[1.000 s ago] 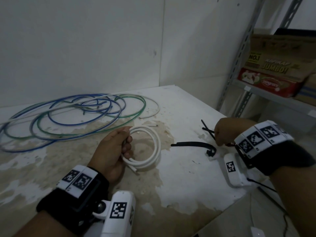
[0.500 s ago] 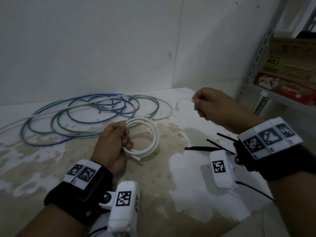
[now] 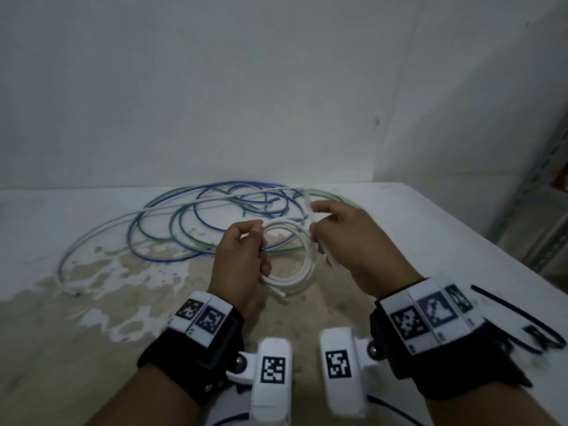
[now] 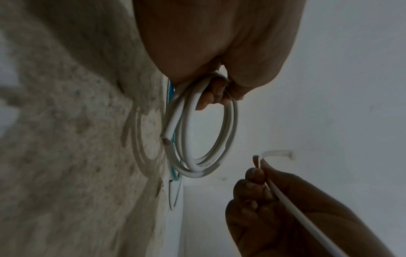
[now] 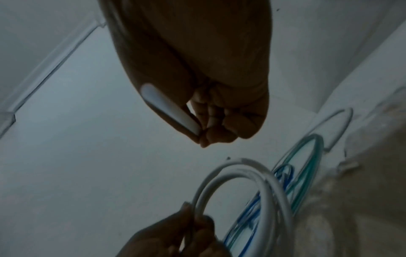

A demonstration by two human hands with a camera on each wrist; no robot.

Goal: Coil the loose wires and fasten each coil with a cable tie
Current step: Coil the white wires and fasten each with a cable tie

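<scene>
A small white wire coil (image 3: 302, 267) hangs just above the table, gripped on its left side by my left hand (image 3: 261, 241). My right hand (image 3: 313, 222) pinches a thin white cable tie (image 3: 308, 204) upright beside the coil's right edge. In the left wrist view the coil (image 4: 229, 128) hangs from my curled fingers (image 4: 211, 97), and the tie (image 4: 285, 198) runs through the right hand with its curved tip free. The right wrist view shows the tie (image 5: 167, 107) pinched above the coil (image 5: 239, 173). Loose blue, green and white wires (image 3: 196, 219) lie behind.
Black cable ties (image 3: 522, 318) lie on the table (image 3: 92, 333) at the right, behind my right wrist. The stained tabletop meets a white wall at the back. A metal shelf upright (image 3: 547, 186) stands past the table's right edge.
My right hand left the black ties at the right, came up holding a white tie and moved left to the coil. The left hand kept its hold and lifted the coil slightly.
</scene>
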